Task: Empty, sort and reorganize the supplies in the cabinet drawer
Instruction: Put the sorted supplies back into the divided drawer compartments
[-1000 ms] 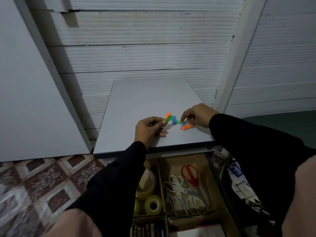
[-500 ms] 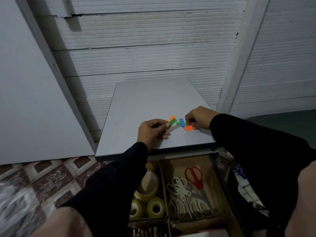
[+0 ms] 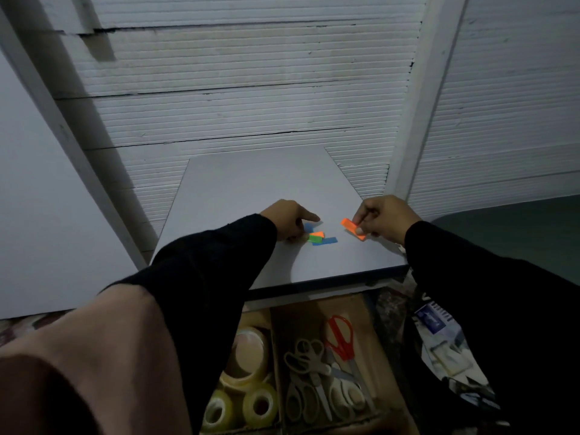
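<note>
On the grey cabinet top [image 3: 251, 189] lies a small pile of coloured paper strips [image 3: 318, 237], blue, green and orange. My left hand [image 3: 287, 219] rests on the pile's left end, its index finger stretched out straight over a blue strip. To the right, apart from the pile, my right hand [image 3: 384, 216] pinches one orange strip [image 3: 353, 228] between thumb and fingers, just above the surface. Below the top, the cardboard-lined drawer [image 3: 372, 312] stands open.
The drawer's left compartment holds clear tape rolls [image 3: 248, 403]. Its middle compartment holds white scissors [image 3: 309, 372] and red-handled scissors [image 3: 340, 335]. A dark bag with papers [image 3: 439, 340] sits right of the drawer. A ribbed white wall rises behind and a white panel [image 3: 37, 215] leans at the left.
My hands have drawn apart. The right hand pulled an orange strip off to the right, and the left hand laid the other strips flat on the cabinet top.
</note>
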Available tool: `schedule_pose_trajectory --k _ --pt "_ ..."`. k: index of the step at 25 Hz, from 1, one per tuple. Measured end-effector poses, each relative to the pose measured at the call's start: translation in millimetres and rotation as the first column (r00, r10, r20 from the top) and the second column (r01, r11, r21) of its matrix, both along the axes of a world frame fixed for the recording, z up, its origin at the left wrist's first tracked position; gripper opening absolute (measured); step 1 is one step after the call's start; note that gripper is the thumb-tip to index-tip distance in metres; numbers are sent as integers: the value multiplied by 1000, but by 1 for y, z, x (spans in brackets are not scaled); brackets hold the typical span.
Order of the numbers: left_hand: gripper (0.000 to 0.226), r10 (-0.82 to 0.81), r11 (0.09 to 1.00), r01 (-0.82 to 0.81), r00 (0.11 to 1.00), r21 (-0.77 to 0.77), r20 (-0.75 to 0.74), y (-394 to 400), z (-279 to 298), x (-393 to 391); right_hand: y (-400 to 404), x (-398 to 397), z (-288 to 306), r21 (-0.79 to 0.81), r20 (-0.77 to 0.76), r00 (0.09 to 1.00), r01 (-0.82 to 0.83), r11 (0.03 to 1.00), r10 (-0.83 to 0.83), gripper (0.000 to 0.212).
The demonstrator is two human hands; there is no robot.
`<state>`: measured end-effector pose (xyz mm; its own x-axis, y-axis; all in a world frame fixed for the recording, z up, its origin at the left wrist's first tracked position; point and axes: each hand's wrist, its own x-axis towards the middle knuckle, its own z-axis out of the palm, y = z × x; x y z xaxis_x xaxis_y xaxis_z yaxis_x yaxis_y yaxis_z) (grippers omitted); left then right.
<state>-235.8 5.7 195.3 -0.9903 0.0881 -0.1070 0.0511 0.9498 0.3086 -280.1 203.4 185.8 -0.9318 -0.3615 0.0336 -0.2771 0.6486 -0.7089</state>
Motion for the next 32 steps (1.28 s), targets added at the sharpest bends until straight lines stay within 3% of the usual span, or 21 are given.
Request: schedule_pose_trajectory --k 5,11,17,23,32 --pt "30 34 991 -42 997 -128 -62 7 -1 -7 2 5 -2 -31 53 999 -4 1000 6 21" --pt "22 221 975 -220 943 34 -249 -6 -28 8 -12 15 4 -28 37 999 -35 999 36 17" --pt "24 376 914 -299 880 274 -291 -10 -40 19 -29 17 5 179 -48 991 -118 977 128 23" --pt "21 385 921 -346 878 179 -283 -16 -35 24 -53 11 -2 506 -118 969 -129 853 216 37" --pt "25 356 920 -281 891 272 -284 -19 -22 16 -63 8 1 576 -93 968 -140 805 235 24"
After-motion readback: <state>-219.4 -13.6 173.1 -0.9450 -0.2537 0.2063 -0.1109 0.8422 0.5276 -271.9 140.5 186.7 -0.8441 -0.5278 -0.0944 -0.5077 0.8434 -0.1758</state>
